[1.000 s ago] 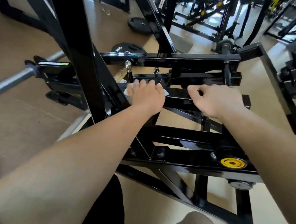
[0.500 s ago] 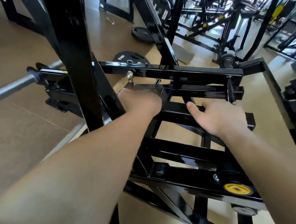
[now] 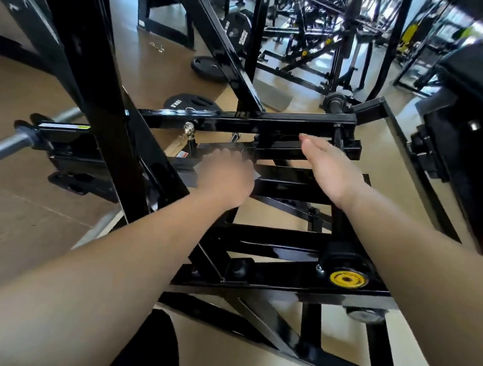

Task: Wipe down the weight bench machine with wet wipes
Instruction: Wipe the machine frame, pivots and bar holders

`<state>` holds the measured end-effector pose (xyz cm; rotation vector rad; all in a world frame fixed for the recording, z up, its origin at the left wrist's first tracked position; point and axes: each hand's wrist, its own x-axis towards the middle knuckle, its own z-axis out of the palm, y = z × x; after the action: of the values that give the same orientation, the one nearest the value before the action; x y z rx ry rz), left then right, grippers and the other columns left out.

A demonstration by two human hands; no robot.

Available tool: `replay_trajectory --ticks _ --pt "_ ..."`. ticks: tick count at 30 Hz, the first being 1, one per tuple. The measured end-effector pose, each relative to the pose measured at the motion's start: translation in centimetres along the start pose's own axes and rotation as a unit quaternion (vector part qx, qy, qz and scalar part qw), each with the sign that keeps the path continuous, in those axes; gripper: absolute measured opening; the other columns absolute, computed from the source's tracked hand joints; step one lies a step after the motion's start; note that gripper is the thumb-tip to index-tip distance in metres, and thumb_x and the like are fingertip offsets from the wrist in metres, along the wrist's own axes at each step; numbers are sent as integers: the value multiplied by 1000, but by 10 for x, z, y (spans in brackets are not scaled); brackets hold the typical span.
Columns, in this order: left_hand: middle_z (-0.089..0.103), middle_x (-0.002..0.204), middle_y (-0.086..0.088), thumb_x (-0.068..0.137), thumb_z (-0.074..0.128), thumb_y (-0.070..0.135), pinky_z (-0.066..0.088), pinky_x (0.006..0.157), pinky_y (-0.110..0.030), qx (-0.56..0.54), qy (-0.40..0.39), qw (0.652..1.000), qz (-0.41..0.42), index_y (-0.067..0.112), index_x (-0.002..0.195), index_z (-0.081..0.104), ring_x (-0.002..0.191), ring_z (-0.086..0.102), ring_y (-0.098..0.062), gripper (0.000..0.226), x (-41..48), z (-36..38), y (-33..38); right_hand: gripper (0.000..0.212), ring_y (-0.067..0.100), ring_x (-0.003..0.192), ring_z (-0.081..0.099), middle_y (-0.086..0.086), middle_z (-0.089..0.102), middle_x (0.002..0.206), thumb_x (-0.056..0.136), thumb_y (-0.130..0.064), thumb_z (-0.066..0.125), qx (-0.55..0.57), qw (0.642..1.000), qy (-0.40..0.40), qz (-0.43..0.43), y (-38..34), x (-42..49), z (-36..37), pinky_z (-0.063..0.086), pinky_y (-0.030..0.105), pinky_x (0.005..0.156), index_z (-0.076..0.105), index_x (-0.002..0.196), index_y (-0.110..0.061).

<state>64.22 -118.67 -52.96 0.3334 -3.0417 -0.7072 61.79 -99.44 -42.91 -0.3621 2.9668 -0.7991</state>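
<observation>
Mostly hidden under the blurred left hand (image 3: 225, 178), the wet wipe (image 3: 198, 168) shows only pale corners either side of the knuckles. It lies on a black crossbar of the weight bench machine (image 3: 273, 242). Whether those fingers press flat or curl I cannot tell (motion smears them). The right hand (image 3: 330, 166) is held flat, fingers straight, tips just short of the upper bar. Beyond the left fingertips a weight plate (image 3: 190, 103) reads "10KG". A small red-and-white label (image 3: 183, 154) just left of them is illegible.
</observation>
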Motion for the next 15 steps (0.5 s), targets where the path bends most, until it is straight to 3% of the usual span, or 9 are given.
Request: replay_trajectory --ticks 1,3,6,11,15 --pt "16 171 -10 109 10 44 4 128 -45 -9 12 1000 21 14 163 19 158 8 -26 62 -11 3 12 49 17 132 54 -8 60 145 103 -52 35 76 997 29 8 3 -2 -4 35 33 114 59 141 -33" --pt "14 172 -7 109 14 43 2 128 -45 -15 37 994 104 16 164 17 159 5 -25 61 -36 13 45 37 15 101 64 3 70 121 106 -36 42 88 992 90 -3 9 -12 -13 44 20 90 68 123 -17" --pt "17 171 -2 110 18 45 5 128 -45 -25 33 969 242 23 163 21 158 8 -23 57 -45 15 101 37 25 86 59 -1 67 87 106 -39 39 1 989 146 15 21 -30 -30 41 33 76 65 95 -15" --pt "27 168 6 111 15 46 10 127 -43 -29 -54 962 268 29 162 26 157 17 -20 55 -18 -8 128 45 23 82 52 0 57 81 109 -41 30 58 989 100 87 41 -58 -49 36 34 81 55 81 -16" --pt "38 163 3 112 16 45 17 123 -36 -68 -27 965 250 28 159 35 154 27 -19 54 -25 -7 126 45 19 75 52 1 59 80 109 -42 31 43 992 96 67 48 -79 -45 36 34 71 57 87 -12"
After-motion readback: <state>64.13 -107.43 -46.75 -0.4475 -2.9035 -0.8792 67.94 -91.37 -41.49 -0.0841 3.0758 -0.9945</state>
